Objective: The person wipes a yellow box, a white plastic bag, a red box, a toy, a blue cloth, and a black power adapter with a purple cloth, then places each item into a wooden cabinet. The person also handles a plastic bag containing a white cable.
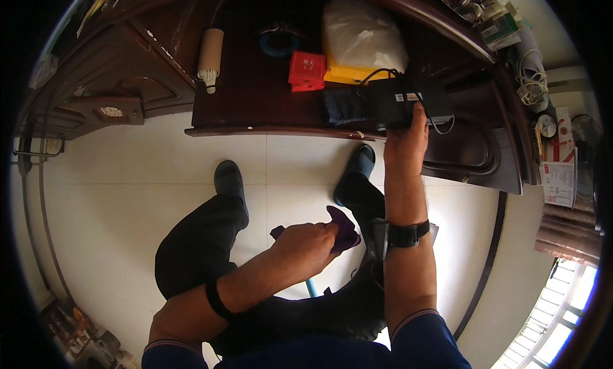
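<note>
A dark purple cloth (346,232) is gripped in my left hand (306,247), above my lap, with part of it poking out on both sides of the fist. My right hand (409,141) reaches forward to a black box-like device (392,101) with a white label and a black cable (433,117), at the right of the dark wooden cabinet's shelf (249,113). Its fingers lie on the device; its thumb rests near the label. Dark folded cloth (347,108) lies against the device's left side.
Behind the device are a red box (307,68), a yellow box (345,74) under a clear plastic bag (366,34), and blue tape-like ring (279,43). A shuttlecock tube (210,55) lies further left. An open cabinet door (474,153) stands at right.
</note>
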`<state>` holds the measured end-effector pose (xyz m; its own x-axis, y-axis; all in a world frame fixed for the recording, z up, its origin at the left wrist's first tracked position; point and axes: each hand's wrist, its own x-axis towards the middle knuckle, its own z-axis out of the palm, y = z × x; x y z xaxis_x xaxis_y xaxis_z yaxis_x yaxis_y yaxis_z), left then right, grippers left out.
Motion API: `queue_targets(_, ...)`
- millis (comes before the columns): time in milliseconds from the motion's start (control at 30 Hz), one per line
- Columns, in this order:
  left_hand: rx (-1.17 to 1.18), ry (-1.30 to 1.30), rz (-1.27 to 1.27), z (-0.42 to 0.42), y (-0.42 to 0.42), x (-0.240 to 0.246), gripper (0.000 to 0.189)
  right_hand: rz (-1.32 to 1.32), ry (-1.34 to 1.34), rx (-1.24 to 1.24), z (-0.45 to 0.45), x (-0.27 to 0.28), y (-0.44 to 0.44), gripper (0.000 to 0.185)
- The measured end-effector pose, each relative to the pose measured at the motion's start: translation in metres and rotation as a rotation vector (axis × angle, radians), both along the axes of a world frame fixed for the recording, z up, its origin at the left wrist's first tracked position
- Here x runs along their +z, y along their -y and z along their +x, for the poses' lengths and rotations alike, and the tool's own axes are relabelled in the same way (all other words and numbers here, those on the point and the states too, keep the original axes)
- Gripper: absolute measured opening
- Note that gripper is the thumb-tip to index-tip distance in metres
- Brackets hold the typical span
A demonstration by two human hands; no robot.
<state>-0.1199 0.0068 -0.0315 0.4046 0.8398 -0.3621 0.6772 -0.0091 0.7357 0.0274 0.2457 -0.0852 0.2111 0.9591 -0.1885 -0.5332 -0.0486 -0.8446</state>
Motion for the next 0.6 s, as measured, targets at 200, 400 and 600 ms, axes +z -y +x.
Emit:
queue_targets(200, 0.032, 0.012, -0.016, -0.004, -0.001, 0.000, 0.034, -0.060, 0.013, -0.095, -0.039, -0.037, -0.022, 0.058)
queue_targets(400, 0.004, 0.016, -0.079, -0.009, -0.004, -0.001, 0.033, -0.189, 0.096, -0.118, -0.047, -0.112, -0.040, 0.060)
queue_targets(600, -0.038, -0.032, -0.173, -0.011, -0.009, 0.005, 0.034, -0.276, -0.020, 0.006, -0.036, -0.141, -0.036, 0.057)
